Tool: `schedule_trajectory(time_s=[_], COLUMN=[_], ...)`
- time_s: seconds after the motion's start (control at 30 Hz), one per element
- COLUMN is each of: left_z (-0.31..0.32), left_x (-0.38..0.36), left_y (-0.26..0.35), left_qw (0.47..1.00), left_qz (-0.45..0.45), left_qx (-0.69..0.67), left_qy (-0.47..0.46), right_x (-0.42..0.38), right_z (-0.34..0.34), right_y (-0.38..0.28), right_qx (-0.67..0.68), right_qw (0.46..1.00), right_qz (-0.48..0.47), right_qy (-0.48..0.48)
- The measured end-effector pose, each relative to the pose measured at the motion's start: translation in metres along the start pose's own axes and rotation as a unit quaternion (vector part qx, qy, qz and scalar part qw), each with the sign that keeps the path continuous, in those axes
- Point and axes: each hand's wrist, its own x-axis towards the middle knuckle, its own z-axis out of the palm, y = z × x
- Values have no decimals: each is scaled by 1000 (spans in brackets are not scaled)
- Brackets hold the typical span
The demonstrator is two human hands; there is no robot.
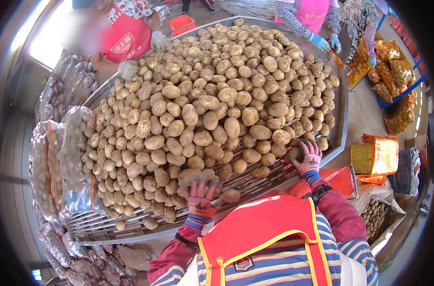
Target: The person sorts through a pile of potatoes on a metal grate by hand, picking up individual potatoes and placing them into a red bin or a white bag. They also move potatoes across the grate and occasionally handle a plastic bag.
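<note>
Potatoes are covering a slatted counter beside bulging sacks; the left hand and right hand are splaying, unclenched.

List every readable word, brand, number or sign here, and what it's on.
None reads with certainty.
Co-worker's red apron: white characters, too blurred.
Pink apron: faint characters, too small.
Right glove: dark print, too small.
Left glove: dark print, blurred.
Yellow-trimmed apron: badge, too small.

gloved hands apart, fingers spread, arms forward
</note>
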Motion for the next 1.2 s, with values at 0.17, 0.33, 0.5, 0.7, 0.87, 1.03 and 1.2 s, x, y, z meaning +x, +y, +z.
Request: schedule_trajectory(time_s=[0.17, 0.33, 0.5, 0.7, 0.87, 1.03, 1.2], left_z=[38, 30, 21, 32, 28, 25, 20], left_x=[-26, -3, -6, -48, -75, -115, -135], left_y=[-10, 2, -6, -3, 2, -17, -51], left_qw=[973, 974, 980, 991, 986, 968, 914], left_qz=[-219, -192, -176, -103, -108, -223, -373], left_qx=[-73, -100, -96, -82, -124, -109, -54], left_qy=[23, 71, 9, -14, 29, 41, 148], right_x=[1, 2, 4, 18, 27, 29, 30], right_z=[-1, 4, -7, -12, 31, 21, 25], right_y=[-4, -1, -23, -133, -164, -141, -78], right_qx=[-8, -18, 112, 12, -131, -86, 25], right_qw=[1000, 1000, 969, 882, 855, 846, 875], right_qz=[11, 12, -143, -460, -478, -502, -472], right_qy=[-2, 7, 167, -100, -157, -158, -102])
